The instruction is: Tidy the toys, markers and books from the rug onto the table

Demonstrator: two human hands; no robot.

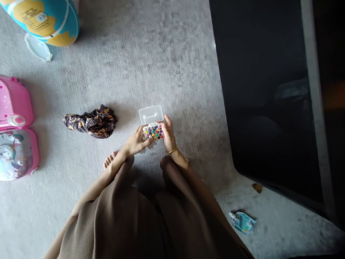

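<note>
Between my two hands is a small clear plastic box filled with several round, many-coloured pieces, perhaps marker ends, set in rows. Its see-through lid is swung up and away from me, with a small handle on it. My left hand grips the box's left side, the thumb along the near edge. On the right side, my right hand holds it with the thumb near the top corner and the fingers behind. A gold-coloured bangle circles the right wrist. The fingers under the box are hidden.
A crumpled dark patterned cloth lies left on the grey carpet. Further left are a pink case, a blue-and-yellow bucket and a pale lid. A large black surface fills the right; below it lies a teal packet.
</note>
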